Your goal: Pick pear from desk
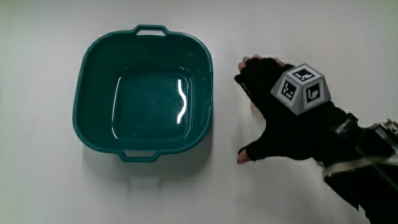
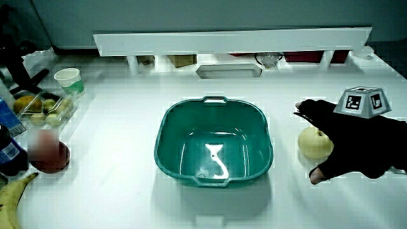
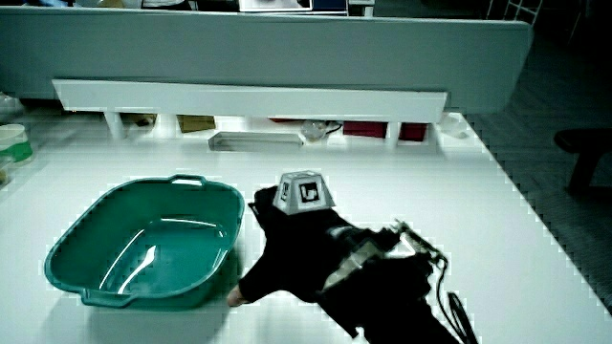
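A pale yellow pear (image 2: 313, 142) sits on the white table beside the teal basin (image 2: 166, 137). The gloved hand (image 2: 356, 145) hovers over the pear and covers part of it, with the fingers spread above it and the thumb (image 2: 317, 176) apart from it on the side nearer the person. In the main view the hand (image 1: 283, 121) lies beside the basin (image 1: 84, 93) and hides the pear. In a side view the hand (image 3: 296, 250) again blocks the pear, next to the basin (image 3: 67, 256). The patterned cube (image 1: 301, 88) is on the back of the hand.
The basin is empty. A low white partition (image 2: 229, 41) runs along the table's edge farthest from the person, with a metal tray (image 2: 229, 70) by it. A cup (image 2: 68, 79), a box of fruit (image 2: 44, 108), a red round thing (image 2: 49, 156) and a banana (image 2: 14, 194) lie at the table's edge.
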Tool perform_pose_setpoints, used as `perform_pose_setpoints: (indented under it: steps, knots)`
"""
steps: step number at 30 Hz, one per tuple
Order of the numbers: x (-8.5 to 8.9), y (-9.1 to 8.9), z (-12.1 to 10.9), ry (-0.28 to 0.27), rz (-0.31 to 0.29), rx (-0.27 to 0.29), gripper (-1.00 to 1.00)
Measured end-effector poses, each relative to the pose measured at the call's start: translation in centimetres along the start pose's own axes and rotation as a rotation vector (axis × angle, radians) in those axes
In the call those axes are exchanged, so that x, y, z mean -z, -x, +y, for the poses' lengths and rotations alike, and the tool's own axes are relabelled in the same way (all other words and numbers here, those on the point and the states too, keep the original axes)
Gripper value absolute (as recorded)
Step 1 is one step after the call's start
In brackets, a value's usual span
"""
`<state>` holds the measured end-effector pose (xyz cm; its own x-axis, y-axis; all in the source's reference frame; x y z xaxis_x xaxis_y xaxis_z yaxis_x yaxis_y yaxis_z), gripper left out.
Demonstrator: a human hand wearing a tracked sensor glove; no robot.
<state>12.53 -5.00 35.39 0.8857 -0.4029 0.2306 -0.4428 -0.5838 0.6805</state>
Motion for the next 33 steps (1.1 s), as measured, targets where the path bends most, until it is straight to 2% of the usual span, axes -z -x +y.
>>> perform_pose_setpoints:
  steps: [1, 2, 4, 7, 8, 19, 22, 24, 26, 30, 33]
  knots:
    - [-0.2, -0.3, 0.2, -0.003, 0.016, 0.007, 0.00]
    - [-0.2, -0.8, 0.5, -0.027, -0.003, 0.032, 0.00]
    - [-0.4, -1.5, 1.0, -0.003, 0.029, 0.042, 0.00]
    - [-0.5, -2.6, 1.8, 0.011, 0.043, 0.073, 0.00]
    - [-0.5, -2.9, 1.9, -0.002, 0.041, 0.076, 0.00]
    - [0.3, -6.1, 4.4, 0.073, 0.115, 0.160, 0.00]
    - [0.6, -7.0, 4.9, 0.087, 0.126, 0.184, 0.00]
    - [0.7, -7.4, 5.3, 0.099, 0.111, 0.210, 0.00]
    - [1.1, -8.1, 5.7, 0.121, 0.131, 0.232, 0.00]
    - [1.5, -8.8, 6.1, 0.139, 0.138, 0.253, 0.00]
    - [1.7, -8.8, 6.3, 0.144, 0.146, 0.243, 0.00]
